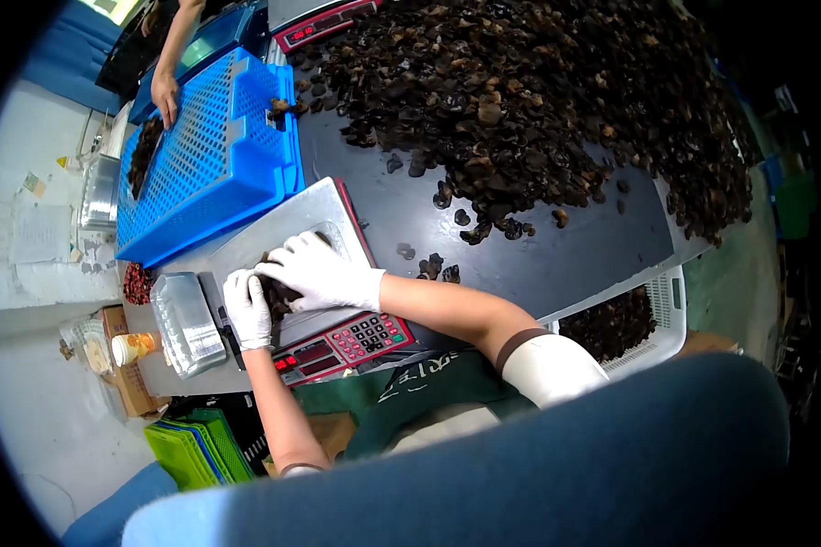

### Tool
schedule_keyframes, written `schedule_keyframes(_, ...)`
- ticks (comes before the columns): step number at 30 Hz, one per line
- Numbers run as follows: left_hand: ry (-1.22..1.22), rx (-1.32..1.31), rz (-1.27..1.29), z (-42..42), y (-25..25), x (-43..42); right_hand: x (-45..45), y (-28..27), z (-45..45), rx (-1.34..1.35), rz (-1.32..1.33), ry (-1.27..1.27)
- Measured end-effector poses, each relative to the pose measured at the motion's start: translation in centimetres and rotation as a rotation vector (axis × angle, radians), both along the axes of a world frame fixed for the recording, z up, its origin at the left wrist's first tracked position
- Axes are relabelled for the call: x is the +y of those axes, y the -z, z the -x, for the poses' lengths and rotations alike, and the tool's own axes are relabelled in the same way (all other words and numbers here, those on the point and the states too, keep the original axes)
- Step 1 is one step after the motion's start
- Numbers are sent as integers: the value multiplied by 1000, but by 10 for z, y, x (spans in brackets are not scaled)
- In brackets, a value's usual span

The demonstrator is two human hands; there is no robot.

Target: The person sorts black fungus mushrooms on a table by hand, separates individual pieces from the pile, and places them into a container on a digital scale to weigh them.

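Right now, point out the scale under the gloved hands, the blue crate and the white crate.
Scale (327,208), head view: bare metal platform.
Blue crate (198,137), head view: perforated face.
White crate (669,317), head view: wall at picture right.

A blue crate (254,173) blocks beyond the scale (306,211); rightward, tabletop (388,214) lies open.

White wall (36,128), posted paper (44,235), greenish floor (734,292), dark tabletop (584,251)

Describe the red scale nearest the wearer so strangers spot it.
In the picture, find the large blue plastic crate. Below-right of it sits a red, silver-topped scale. Unlike the second red scale higher up, it has the white-gloved left hand and right hand at its plate.
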State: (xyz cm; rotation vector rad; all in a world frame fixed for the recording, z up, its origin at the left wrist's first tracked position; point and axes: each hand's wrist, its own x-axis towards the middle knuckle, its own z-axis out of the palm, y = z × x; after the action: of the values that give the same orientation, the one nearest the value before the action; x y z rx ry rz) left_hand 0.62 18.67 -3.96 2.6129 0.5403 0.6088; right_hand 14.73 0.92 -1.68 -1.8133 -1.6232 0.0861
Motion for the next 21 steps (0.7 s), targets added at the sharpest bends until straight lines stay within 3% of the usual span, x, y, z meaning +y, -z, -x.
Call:
schedule_keyframes(2, 6, 2, -10, 2, -8, -1, -13, -5, -8, -44, 1, 40)
schedule_keyframes(3, 2, -87, 176, 4, -2, 2, -21, -11, -12, -26, 37, 48)
schedule_keyframes(4, 21, -80, 183, 8, -3, 4, -25, -7, -14, -30, 42, 45)
schedule_keyframes(6, 53, -208, 315, 9, 0, 3, -35, -5, -16, -37, -81, 38)
schedule_keyframes(8, 29, -196, 255, 14, -11, 0, -48, -9, -22, 45, -211, 45)
schedule_keyframes(10, -30, -211, 376, 19, -10, 4, -70, -6, -39, 117, -230, 134)
schedule_keyframes(12, -23, -222, 341, 25, -5, 13, -104, 0, -62, 209, -136, 280)
schedule_keyframes(16, -112, -275, 302, 31, -5, 11, -164, 80, -76, -46, 82, 752)
schedule_keyframes(17, -99, -308, 269, 30, -8, 6, -174, 87, -70, -28, 225, 780)
schedule_keyframes(21, -30, -370, 144, 9, -40, -46, -184, 93, -31, -23, 373, 687)
